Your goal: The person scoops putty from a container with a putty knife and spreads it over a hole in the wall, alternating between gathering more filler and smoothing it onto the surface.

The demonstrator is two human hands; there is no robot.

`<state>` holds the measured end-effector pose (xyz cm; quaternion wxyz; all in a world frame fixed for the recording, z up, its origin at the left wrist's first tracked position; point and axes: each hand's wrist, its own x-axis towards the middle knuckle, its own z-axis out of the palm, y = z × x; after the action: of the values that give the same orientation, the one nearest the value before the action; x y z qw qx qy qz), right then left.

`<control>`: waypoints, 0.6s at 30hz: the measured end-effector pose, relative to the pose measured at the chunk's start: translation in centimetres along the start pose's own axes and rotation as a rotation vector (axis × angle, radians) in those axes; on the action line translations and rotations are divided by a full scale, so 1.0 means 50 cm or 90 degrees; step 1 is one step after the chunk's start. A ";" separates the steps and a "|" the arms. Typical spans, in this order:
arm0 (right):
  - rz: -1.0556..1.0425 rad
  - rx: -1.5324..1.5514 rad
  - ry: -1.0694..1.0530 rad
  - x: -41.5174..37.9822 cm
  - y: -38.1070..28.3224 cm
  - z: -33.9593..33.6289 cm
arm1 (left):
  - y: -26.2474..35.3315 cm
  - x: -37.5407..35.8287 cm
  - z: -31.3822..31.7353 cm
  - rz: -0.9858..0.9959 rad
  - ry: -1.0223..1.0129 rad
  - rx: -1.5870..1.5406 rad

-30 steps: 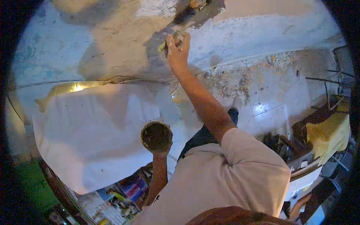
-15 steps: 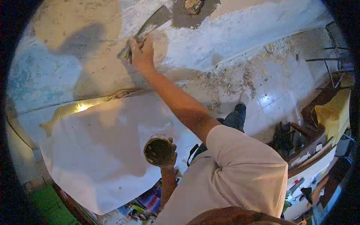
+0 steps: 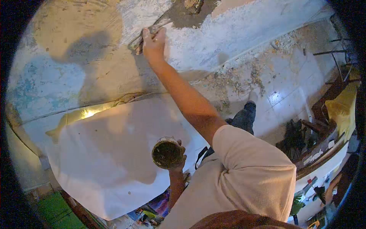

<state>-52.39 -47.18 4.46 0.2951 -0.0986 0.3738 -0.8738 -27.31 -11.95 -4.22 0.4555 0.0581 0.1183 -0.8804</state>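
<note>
Under right fingers (image 3: 146,36) — scraper (image 3: 146,33), flat on wall (image 3: 236,26)

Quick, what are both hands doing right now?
Left hand: closed around a round container of dark paste.
Right hand: closed on a putty knife, blade against the wall.

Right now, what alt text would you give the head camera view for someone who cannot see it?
A person's right hand presses a scraper against a patchy wall, while the left hand holds a small round tin lower down. A large white sheet lies below, and rubble litters the tiled floor.
</note>
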 end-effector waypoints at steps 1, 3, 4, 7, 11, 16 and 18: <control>-0.072 -0.087 0.006 0.000 0.019 0.015 | 0.000 -0.001 0.002 -0.004 0.005 0.007; -0.150 -0.143 0.052 -0.017 0.075 0.037 | 0.013 -0.010 -0.010 -0.005 0.026 -0.002; 0.002 -0.085 0.002 -0.037 0.091 0.040 | 0.019 -0.015 -0.016 -0.006 0.046 -0.014; 0.184 -0.028 -0.095 -0.114 0.008 0.015 | -0.005 0.008 0.009 -0.026 -0.004 0.009; 0.154 -0.086 -0.134 -0.155 0.001 -0.019 | 0.004 0.006 -0.003 -0.013 -0.010 0.046; 0.115 -0.087 0.019 -0.065 -0.089 -0.040 | 0.006 0.004 0.005 -0.023 0.009 0.028; 0.175 0.212 0.050 -0.027 -0.129 -0.028 | 0.009 0.005 0.002 -0.033 0.004 0.032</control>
<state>-54.71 -42.02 8.15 0.4090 0.0377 0.2452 -0.8782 -27.09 -12.42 -4.26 0.4309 0.0689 0.0988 -0.8943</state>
